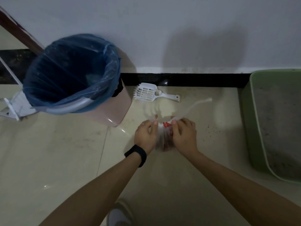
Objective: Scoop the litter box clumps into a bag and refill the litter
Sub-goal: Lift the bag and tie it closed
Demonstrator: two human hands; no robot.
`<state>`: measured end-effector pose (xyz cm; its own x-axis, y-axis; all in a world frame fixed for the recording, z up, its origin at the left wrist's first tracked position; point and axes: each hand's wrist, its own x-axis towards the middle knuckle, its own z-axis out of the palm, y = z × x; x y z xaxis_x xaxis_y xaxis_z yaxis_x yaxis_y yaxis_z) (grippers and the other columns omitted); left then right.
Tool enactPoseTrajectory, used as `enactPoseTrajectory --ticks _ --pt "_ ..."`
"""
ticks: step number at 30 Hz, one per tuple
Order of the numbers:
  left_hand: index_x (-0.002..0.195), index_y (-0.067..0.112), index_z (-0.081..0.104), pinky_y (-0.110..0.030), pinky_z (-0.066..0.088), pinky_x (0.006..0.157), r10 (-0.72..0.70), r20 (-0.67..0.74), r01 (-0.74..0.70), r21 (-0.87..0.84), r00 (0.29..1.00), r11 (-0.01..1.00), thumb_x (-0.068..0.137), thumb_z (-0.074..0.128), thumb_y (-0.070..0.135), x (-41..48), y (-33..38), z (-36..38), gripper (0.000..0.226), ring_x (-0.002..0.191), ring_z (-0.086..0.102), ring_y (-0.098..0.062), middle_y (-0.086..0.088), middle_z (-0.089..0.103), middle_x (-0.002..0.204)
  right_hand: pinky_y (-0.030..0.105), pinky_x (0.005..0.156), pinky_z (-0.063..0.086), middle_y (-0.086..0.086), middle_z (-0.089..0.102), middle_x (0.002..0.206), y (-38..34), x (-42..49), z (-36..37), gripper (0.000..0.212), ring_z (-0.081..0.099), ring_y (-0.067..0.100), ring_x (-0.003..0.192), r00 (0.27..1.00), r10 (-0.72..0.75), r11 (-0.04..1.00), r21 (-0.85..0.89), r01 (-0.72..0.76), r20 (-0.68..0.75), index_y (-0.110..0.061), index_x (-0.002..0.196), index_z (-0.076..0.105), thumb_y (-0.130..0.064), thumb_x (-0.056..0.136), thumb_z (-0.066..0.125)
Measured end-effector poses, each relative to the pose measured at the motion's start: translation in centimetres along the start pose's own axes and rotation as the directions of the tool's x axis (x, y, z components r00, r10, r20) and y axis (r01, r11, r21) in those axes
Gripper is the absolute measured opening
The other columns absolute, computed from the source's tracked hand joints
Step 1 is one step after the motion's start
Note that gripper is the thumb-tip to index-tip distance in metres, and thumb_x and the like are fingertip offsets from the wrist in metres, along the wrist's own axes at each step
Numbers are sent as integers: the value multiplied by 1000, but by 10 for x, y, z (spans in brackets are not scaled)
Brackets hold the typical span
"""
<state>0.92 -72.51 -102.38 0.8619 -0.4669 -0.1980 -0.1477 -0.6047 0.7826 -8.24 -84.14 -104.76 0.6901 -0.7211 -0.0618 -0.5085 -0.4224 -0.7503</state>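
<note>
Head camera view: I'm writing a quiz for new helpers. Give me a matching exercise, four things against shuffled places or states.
Things:
1. scoop
2. plastic bag
3. litter box
4. bin

Places or states:
a. pinched by left hand and right hand
b. fitted with a blue liner
c. on the floor by the black skirting
d. at the right edge, holding grey litter

Pairs: 1-c, 2-a, 3-d, 4-b
</note>
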Motion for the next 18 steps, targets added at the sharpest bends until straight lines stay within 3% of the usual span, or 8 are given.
enactPoseTrajectory --ticks 3,6,9,12,15,18 --pt "103 28 67 -28 47 74 114 2 -114 62 993 992 100 42 46 6 13 -3 31 88 59 -12 7 66 94 7 66 43 -21 67 74 -21 10 -6 22 62 -3 79 981 194 933 307 -188 9 -30 86 69 -39 99 53" --pt "93 19 55 -34 39 59 286 80 -297 310 955 903 102 32 43 13 22 -5 35 79 51 -18 5 55 79 3 61 41 -24 68 72 -31 19 -16 17 61 -8 68 986 165 913 378 -154 4 -35 82 70 -34 96 59" --pt "89 20 43 -33 29 65 398 171 -428 494 901 757 104 26 37 24 29 -12 29 86 49 -22 -2 59 87 8 61 43 -13 70 70 -32 27 -28 22 62 0 67 1000 -3 974 227 -1 17 -25 79 70 -27 97 57" --pt "96 19 46 -33 28 71 459 275 -515 651 845 558 104 28 29 32 35 -16 22 93 50 -25 -3 63 97 33 76 50 1 69 79 -38 35 -31 28 64 17 72 966 -54 998 1 55 255 -14 76 70 -21 95 51" --pt "105 19 48 -34 32 75 422 350 -524 734 837 432 98 35 20 34 37 -18 14 98 51 -24 -3 63 103 40 71 49 10 63 76 -48 38 -33 26 59 24 70 898 -17 982 177 -68 440 0 72 65 -21 82 54" --pt "118 15 49 -33 34 77 428 407 -559 762 807 327 96 37 18 36 37 -20 25 100 51 -24 -4 62 107 35 70 50 3 68 68 -48 35 -34 52 63 13 66 866 53 928 295 -226 496 -12 65 67 -56 86 50"
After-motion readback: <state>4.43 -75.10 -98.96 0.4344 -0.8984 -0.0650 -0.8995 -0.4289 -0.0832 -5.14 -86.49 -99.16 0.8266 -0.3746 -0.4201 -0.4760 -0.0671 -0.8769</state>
